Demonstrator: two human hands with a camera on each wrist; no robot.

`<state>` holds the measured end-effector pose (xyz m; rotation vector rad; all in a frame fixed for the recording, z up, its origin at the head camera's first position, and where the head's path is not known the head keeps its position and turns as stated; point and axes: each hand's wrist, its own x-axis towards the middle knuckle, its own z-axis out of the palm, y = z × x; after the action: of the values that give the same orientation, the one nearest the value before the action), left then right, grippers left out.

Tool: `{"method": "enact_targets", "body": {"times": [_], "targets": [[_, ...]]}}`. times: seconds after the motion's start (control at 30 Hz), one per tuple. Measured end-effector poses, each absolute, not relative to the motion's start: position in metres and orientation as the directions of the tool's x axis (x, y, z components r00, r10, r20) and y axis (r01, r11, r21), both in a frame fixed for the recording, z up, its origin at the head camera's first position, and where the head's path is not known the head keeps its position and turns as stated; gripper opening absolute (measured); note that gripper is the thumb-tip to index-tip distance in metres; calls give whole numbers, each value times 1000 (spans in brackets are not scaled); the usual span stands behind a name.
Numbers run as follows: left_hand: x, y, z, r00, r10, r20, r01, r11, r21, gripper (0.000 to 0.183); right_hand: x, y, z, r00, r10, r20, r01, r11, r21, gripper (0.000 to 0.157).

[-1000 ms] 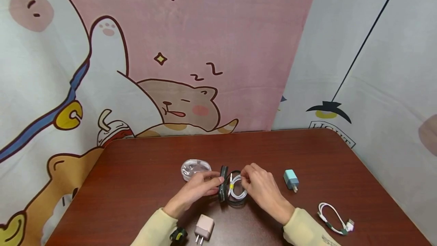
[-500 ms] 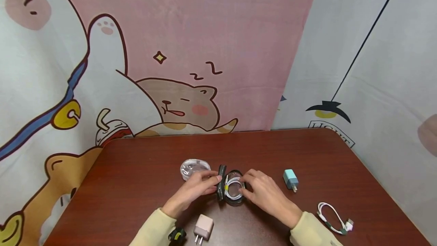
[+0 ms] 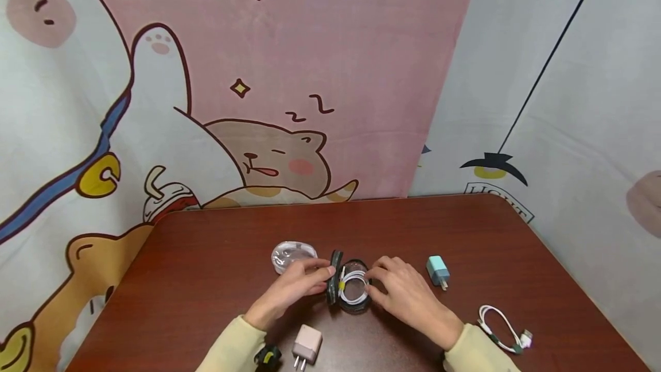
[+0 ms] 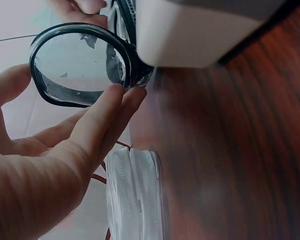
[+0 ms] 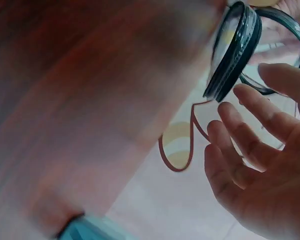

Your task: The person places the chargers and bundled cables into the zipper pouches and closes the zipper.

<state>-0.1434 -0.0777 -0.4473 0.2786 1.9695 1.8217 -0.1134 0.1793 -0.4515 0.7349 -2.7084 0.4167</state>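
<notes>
A small round clear case with black zipped edges (image 3: 360,307) stands unfolded mid-table, its lid (image 4: 55,100) upright on the left. Inside the base lies a coiled white cable (image 3: 354,301) with a yellow tie. My left hand (image 3: 295,289) holds the lid between thumb and fingers, as the left wrist view shows. Beside the base's right edge is my right hand (image 3: 408,294), its fingers loosely bent and holding nothing. In the right wrist view its fingertips (image 5: 229,111) are close to the case's black side (image 5: 237,55); whether they touch it is unclear.
Behind my left hand sits a second round clear case with a white edge (image 3: 293,248). A blue charger plug (image 3: 438,268) and a white cable (image 3: 503,326) lie to the right. Nearer me are a pink charger plug (image 3: 307,342) and a black-and-yellow item (image 3: 267,356).
My right hand held the white coil at the case; now it has let go and drawn slightly right. The coil lies inside the base. My left hand has stayed on the lid.
</notes>
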Motion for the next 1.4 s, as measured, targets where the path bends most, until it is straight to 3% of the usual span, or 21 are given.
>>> {"method": "enact_targets", "body": {"times": [0.27, 0.5, 0.77, 1.1, 1.27, 1.4], "targets": [[-143, -78, -445, -882, 435, -182, -144, 120, 982, 55, -110, 207, -428, -863, -321, 390, -430, 872, -233, 20], [-144, -79, -446, -883, 434, -180, -139, 124, 982, 54, -106, 249, -416, -926, -221, 305, -305, 914, -266, 27], [-143, -81, -447, -883, 434, -178, -133, 132, 982, 55, -110, 281, -424, -953, -235, 193, -277, 932, -235, 50], [-144, -83, -447, -884, 432, -180, -138, 126, 982, 55, -117, 287, -432, -969, -229, 89, -244, 943, -228, 65], [-143, -84, -447, -884, 433, -178, -134, 130, 982, 54, -118, 289, -437, -977, -213, 4, -206, 941, -267, 64], [-142, -85, -447, -885, 431, -174, -130, 130, 983, 54, -120, 290, -439, -976, -219, 8, -212, 934, -289, 56]]}}
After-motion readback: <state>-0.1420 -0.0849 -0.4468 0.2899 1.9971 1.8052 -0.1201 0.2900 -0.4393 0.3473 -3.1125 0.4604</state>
